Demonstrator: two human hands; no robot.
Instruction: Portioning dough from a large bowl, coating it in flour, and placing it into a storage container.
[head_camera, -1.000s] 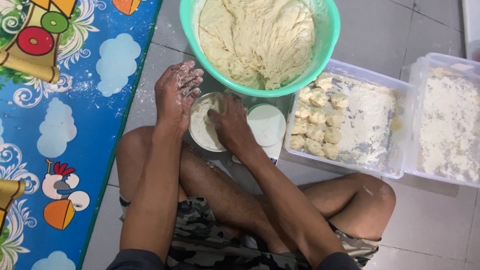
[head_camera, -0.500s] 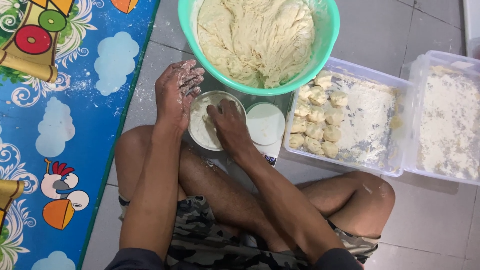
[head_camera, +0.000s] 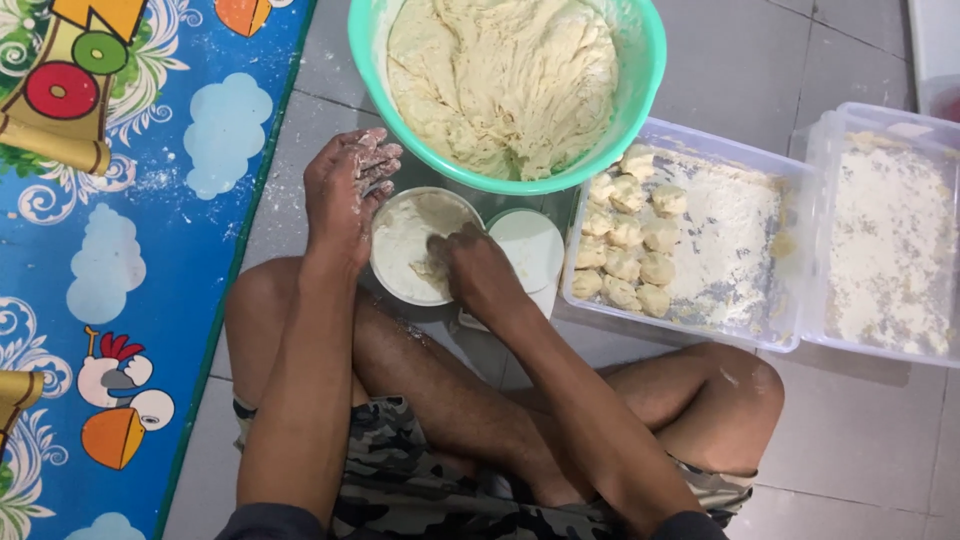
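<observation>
Green basin (head_camera: 640, 110): full of dough, just beyond both hands.
Small white bowl (head_camera: 400, 255): directly under the hands (floury inside).
Left hand (head_camera: 345, 185): spread, floured, resting at the bowl's left rim.
Right hand (head_camera: 470, 265): nearer, fingers curled, pinching a dough lump (head_camera: 432, 268) inside the bowl.

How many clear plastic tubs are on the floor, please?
2. The first tub sits right of the small bowl and holds dough balls and flour. The second tub stands beside it, at the right edge. No others show.

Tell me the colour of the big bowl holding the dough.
Mint green bowl, seen in the head view.
</observation>
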